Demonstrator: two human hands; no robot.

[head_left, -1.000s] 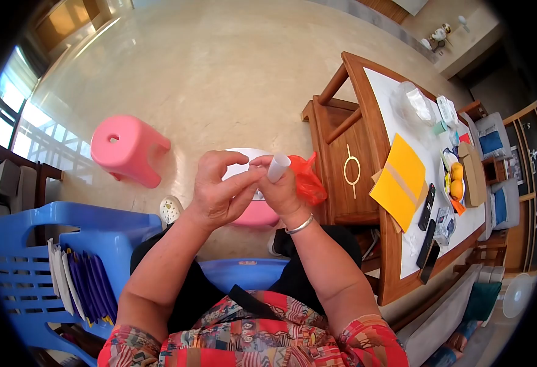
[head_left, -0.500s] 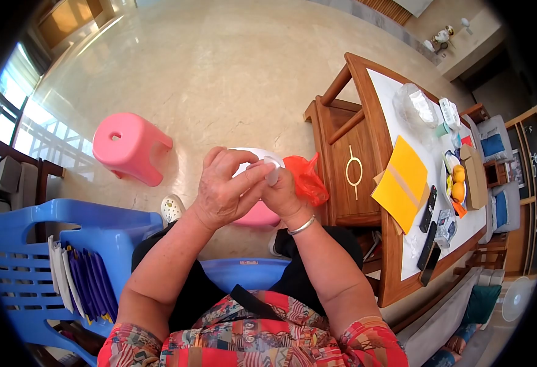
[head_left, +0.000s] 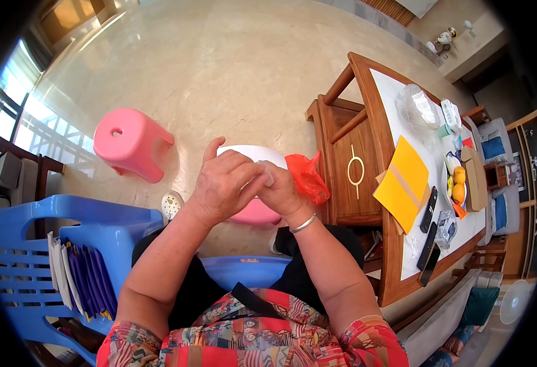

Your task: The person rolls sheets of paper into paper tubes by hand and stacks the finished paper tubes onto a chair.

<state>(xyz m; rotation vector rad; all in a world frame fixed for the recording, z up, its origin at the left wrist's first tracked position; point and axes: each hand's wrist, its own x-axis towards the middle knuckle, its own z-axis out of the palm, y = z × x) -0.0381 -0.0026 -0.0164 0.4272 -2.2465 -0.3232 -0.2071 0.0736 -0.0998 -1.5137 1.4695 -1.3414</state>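
My left hand [head_left: 219, 186] and my right hand [head_left: 279, 188] meet above a pink stool [head_left: 255, 214] with a white round surface [head_left: 253, 153] on it. A small translucent white piece [head_left: 267, 176] shows between the fingers, held in my right hand. The fingertips of my left hand press against it, while the left thumb sticks out. A silver bracelet [head_left: 303, 224] circles my right wrist. Beside my right hand lies a red plastic bag [head_left: 307, 177]. The hands cover much of the white piece.
Another pink stool [head_left: 131, 144] stands at the left. A blue plastic chair [head_left: 97, 220] holds purple and white folded items [head_left: 88, 278]. To the right, a wooden table [head_left: 357, 79] bears a yellow envelope [head_left: 403, 183], remotes [head_left: 429, 244], fruit [head_left: 459, 185] and plastic packaging [head_left: 415, 107].
The white piece stood up as a rolled tube and now shows only as a small bit between the fingers. My left hand has closed in over it, its thumb now raised.
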